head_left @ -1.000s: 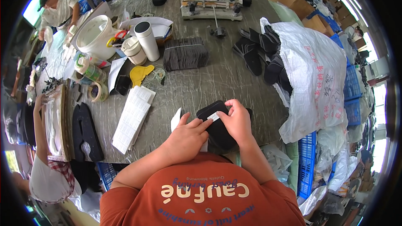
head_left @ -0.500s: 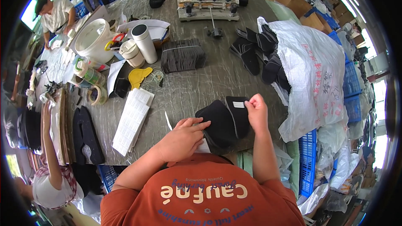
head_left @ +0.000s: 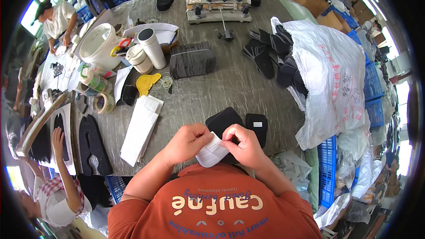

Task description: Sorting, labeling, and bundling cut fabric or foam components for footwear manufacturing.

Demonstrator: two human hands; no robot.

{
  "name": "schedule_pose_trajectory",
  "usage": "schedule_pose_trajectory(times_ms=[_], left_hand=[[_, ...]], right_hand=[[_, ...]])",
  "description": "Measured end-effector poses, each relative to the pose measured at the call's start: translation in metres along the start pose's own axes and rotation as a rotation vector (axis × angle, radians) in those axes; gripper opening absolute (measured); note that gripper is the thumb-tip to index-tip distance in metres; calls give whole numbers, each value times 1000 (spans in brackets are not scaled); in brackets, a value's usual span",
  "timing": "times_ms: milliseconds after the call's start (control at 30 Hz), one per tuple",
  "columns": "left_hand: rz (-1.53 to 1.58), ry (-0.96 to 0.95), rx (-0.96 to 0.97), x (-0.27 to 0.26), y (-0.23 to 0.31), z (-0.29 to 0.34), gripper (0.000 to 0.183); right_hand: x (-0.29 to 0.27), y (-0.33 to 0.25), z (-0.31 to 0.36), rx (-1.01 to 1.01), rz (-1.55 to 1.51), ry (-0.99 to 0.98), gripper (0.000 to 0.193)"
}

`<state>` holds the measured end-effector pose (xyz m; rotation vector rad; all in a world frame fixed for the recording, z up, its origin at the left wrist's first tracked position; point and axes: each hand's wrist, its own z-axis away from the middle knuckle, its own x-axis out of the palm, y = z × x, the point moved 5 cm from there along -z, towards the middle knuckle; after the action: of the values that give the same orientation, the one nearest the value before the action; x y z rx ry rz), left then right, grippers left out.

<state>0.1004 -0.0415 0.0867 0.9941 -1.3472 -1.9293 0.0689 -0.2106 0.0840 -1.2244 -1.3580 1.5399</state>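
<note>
Close to my body, my left hand [head_left: 191, 142] grips a white label sheet [head_left: 208, 156] between thumb and fingers; its lower end curls over. The fingertips of my right hand [head_left: 244, 145] pinch at the upper right edge of that sheet; whether a single label is between them is too small to tell. Just beyond my hands lies a rounded black fabric piece [head_left: 225, 119], partly hidden by them. To its right a second black piece [head_left: 258, 128] lies flat, with a small white label [head_left: 257, 124] near its top.
A banded stack of dark pieces [head_left: 192, 60] and a white paper strip stack [head_left: 141, 126] lie on the table. White cups [head_left: 151, 46] and a bucket [head_left: 98, 44] stand left. A white sack [head_left: 330, 77] spills black pieces right. A co-worker's hand [head_left: 58, 143] is lower left.
My right hand has left the labelled black piece and come over to the label sheet. My left hand has come off the black piece and lifted the sheet. The co-worker's frame has tilted up.
</note>
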Motion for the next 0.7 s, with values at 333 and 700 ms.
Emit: schedule_pose_trajectory(times_ms=[333,700], left_hand=[[445,-135,-235,14,-20,4,16],[-336,84,289,15,9,15,20]], right_hand=[[13,-24,5,-595,280,-17,21],[-23,-4,-19,-27,123,44,16]])
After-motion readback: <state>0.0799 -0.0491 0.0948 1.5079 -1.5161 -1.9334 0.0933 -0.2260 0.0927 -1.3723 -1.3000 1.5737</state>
